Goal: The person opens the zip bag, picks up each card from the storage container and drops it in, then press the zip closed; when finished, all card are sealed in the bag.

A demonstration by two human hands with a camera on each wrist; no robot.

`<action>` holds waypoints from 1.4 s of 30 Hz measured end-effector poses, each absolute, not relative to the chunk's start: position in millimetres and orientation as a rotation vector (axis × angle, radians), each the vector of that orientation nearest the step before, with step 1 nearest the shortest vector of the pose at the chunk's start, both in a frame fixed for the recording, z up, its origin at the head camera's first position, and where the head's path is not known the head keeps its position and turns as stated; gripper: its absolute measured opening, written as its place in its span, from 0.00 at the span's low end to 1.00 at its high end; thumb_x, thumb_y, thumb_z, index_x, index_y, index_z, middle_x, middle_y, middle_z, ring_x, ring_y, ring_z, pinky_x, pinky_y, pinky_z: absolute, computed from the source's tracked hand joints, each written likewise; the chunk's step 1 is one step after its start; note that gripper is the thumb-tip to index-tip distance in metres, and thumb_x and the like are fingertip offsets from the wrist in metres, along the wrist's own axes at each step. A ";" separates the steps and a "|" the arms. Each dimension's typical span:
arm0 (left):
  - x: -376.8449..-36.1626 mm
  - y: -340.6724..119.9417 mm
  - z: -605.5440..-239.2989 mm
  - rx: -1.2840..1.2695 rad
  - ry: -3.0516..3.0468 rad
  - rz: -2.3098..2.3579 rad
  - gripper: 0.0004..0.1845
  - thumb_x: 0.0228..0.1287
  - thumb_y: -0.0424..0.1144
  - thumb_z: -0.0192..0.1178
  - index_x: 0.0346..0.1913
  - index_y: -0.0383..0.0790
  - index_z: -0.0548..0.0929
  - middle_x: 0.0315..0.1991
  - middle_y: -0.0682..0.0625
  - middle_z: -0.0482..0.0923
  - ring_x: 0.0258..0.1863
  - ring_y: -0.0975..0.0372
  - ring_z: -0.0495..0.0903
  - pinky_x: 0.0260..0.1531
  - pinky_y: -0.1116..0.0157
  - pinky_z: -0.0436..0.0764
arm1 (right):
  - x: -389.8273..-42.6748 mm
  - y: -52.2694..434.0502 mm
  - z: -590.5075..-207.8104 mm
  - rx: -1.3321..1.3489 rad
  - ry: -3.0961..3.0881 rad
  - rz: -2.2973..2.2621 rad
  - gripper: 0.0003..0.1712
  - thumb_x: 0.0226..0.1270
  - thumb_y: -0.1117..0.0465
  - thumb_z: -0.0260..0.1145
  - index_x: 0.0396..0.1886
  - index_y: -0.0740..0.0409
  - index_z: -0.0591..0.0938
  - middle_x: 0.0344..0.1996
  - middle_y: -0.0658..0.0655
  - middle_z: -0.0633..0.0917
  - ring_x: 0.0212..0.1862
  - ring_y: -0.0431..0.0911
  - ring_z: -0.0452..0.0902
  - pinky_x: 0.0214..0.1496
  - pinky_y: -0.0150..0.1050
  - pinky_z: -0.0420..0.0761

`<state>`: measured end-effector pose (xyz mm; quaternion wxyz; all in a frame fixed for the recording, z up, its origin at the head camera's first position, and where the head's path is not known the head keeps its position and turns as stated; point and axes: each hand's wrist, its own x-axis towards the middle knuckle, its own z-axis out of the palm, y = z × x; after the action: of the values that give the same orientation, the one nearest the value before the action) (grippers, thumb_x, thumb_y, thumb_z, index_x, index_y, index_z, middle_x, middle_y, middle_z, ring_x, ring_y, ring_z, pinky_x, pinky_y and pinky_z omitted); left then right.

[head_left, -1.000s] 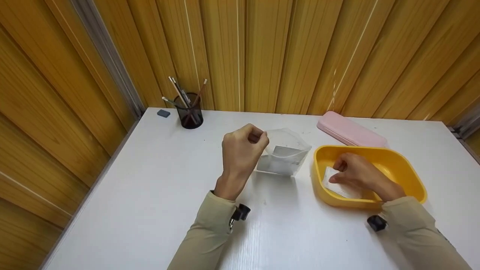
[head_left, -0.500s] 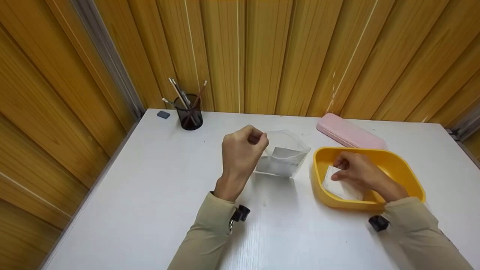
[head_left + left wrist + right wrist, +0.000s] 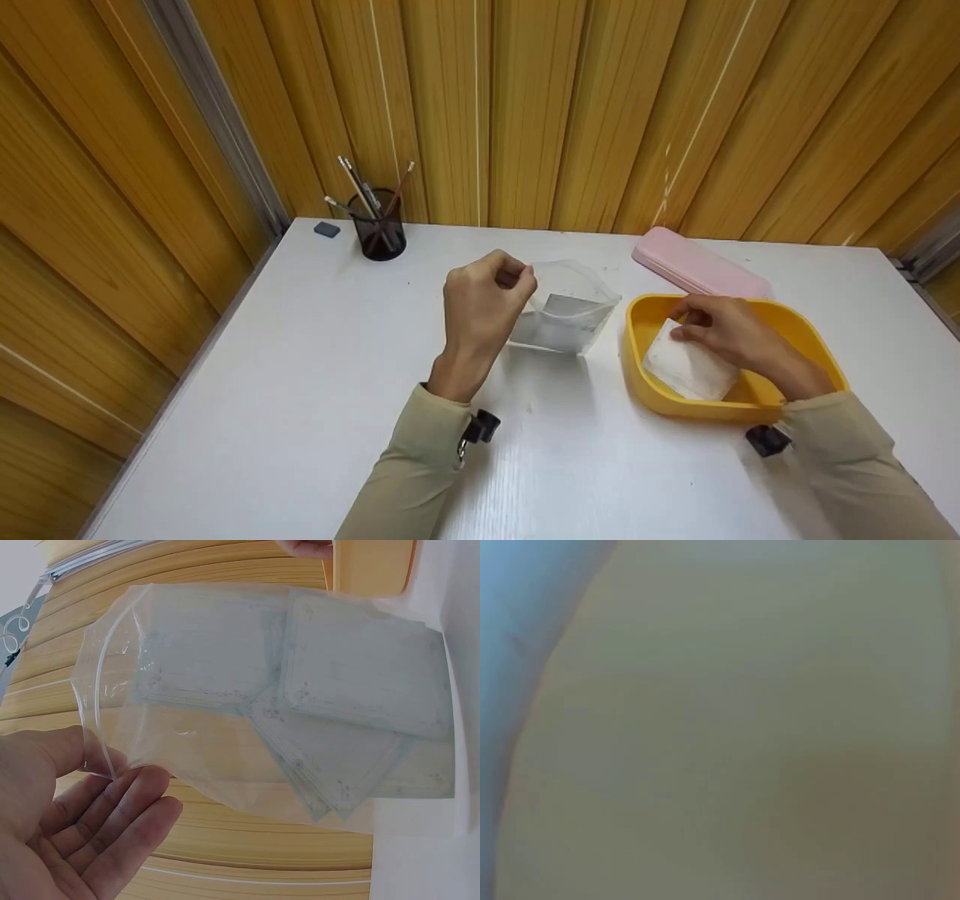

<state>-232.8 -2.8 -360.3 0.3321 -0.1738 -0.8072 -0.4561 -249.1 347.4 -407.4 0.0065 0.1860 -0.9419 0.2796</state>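
Note:
My left hand [image 3: 484, 315] pinches the top corner of a clear zip bag [image 3: 210, 742] by its zip edge, between thumb and fingers. The bag stands on the white table with its mouth gaping. Inside it, in the left wrist view, lie several flat pale paper cards [image 3: 360, 667] with faint printed marks at their corners. At the right, my right hand [image 3: 727, 337] pinches the upper edge of a flat white paper card [image 3: 688, 367], tilted inside a yellow basin [image 3: 667, 406]. The right wrist view is a blur, so that grip shows only from the head.
A pink case [image 3: 701, 264] lies just behind the basin. At the back left stands a black mesh cup [image 3: 380, 238] of pencils, beside a small dark eraser [image 3: 327, 229]. Wood-patterned panels [image 3: 525, 112] rise behind the table [image 3: 300, 420].
My right hand has raised the white card's near-hand edge, tilting it up in the basin so more of it shows. My left hand and the bag have barely moved.

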 end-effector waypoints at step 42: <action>-232.2 -1.6 -359.5 -0.450 -2.128 -1.205 0.05 0.63 0.28 0.69 0.29 0.35 0.89 0.23 0.49 0.87 0.22 0.63 0.84 0.26 0.69 0.82 | -202.2 313.4 -307.7 0.617 -2.507 0.785 0.08 0.66 0.74 0.75 0.43 0.63 0.88 0.38 0.55 0.91 0.37 0.29 0.80 0.43 0.17 0.76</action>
<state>-232.2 -1.6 -359.5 0.3219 -0.1712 -0.8103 -0.4588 -202.2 313.4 -307.7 0.2197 0.2229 -0.9063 0.2839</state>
